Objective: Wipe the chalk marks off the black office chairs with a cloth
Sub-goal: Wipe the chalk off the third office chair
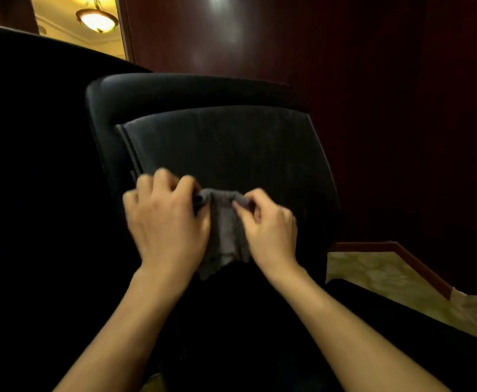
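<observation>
A black office chair [231, 142] fills the middle of the head view, its padded backrest facing me under a curved top rail. In front of its lower part a grey cloth [224, 230] hangs down, bunched along its upper edge. My left hand [164, 216] grips the cloth's upper left end with curled fingers. My right hand [268, 224] pinches its upper right end between thumb and fingers. The backrest looks dark and faintly dusty; I cannot make out distinct chalk marks in this dim light.
Another black chair back [34, 137] stands close on the left. A dark red wood wall [373, 80] rises behind. Patterned carpet [387, 290] shows at the lower right, with a baseboard along it. A lit ceiling lamp [97, 21] shows at top left.
</observation>
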Available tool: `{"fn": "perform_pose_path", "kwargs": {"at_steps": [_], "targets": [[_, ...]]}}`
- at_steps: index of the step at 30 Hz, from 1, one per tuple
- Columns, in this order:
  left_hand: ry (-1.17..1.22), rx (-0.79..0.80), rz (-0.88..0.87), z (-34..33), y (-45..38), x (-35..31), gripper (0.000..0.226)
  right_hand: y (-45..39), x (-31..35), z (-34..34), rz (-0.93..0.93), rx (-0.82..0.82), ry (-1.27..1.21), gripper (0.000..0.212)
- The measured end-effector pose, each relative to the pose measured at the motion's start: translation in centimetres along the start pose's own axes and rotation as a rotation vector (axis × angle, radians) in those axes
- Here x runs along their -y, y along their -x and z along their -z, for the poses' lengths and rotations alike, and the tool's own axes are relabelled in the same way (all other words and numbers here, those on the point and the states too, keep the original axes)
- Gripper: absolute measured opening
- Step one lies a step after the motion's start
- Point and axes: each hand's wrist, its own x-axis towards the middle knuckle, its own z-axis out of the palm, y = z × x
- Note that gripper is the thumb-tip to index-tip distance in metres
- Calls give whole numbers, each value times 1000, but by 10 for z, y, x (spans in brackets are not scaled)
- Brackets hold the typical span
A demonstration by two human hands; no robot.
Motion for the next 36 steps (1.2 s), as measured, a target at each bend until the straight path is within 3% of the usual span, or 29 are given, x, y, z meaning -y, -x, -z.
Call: {"fn": "perform_pose_path", "kwargs": {"at_steps": [7, 13, 17, 22, 25, 31, 36], "targets": [[-276, 229, -201, -67, -57, -74, 17, -67, -71, 5, -76, 134, 38, 7], [-216, 391, -347, -122, -59, -137, 12, -74, -151, 27, -181, 134, 144, 10], [-212, 280, -337, -136, -100, -141, 15, -133, -158, 37, -193, 144, 47, 7], [-332, 156, -66, -115, -155, -107, 23, -208, -109, 13, -84, 196, -113, 10], [-321, 105, 26, -112, -185, -104, 25, -235, -95, 0, -31, 227, -82, 14], [-228, 202, 15, -173, -229, -156, 25, -271, -155, 11, -245, 187, -31, 15], [-235, 274, -132, -198, -198, -195, 14, -214, -202, 19, -252, 112, -107, 11]]}}
